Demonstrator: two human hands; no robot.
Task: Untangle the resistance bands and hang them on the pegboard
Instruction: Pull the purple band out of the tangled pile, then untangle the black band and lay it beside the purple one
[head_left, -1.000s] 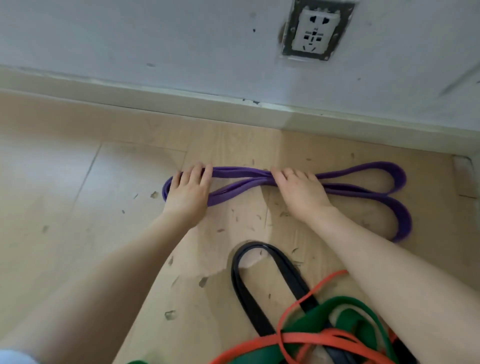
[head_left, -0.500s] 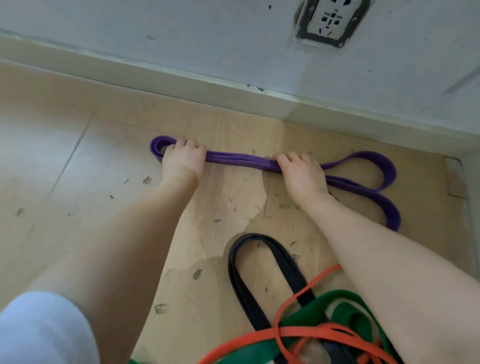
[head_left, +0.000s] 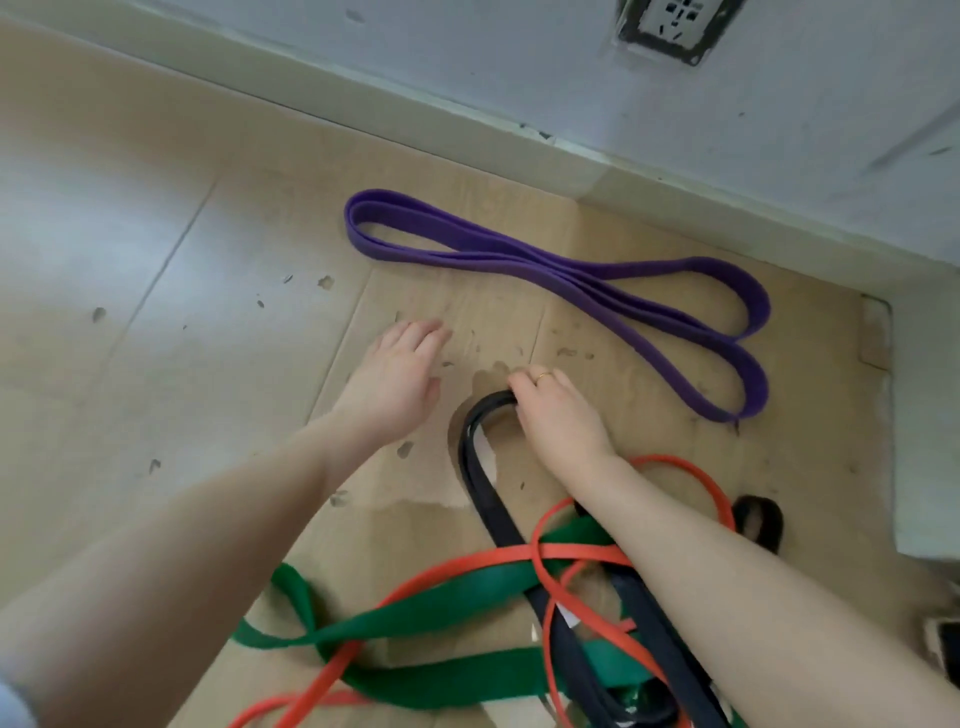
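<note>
A purple band (head_left: 566, 273) lies folded flat on the wooden floor near the wall, with no hand on it. Nearer me, a black band (head_left: 480, 470), a wide green band (head_left: 415, 618) and a thin orange band (head_left: 576, 551) are tangled in a heap. My right hand (head_left: 558, 415) rests on the far loop end of the black band, fingers curled over it. My left hand (head_left: 397, 382) hovers flat just left of that loop, fingers apart, holding nothing. No pegboard is in sight.
A white skirting board (head_left: 467, 130) and a grey wall with a socket (head_left: 670, 26) run along the far side. A pale object (head_left: 930, 519) sits at the right edge. Small flecks of debris dot the floor.
Both hands have let go of the purple band and pulled back toward me. The right hand has come down on the black band's loop. The view has tilted down, showing more of the tangle.
</note>
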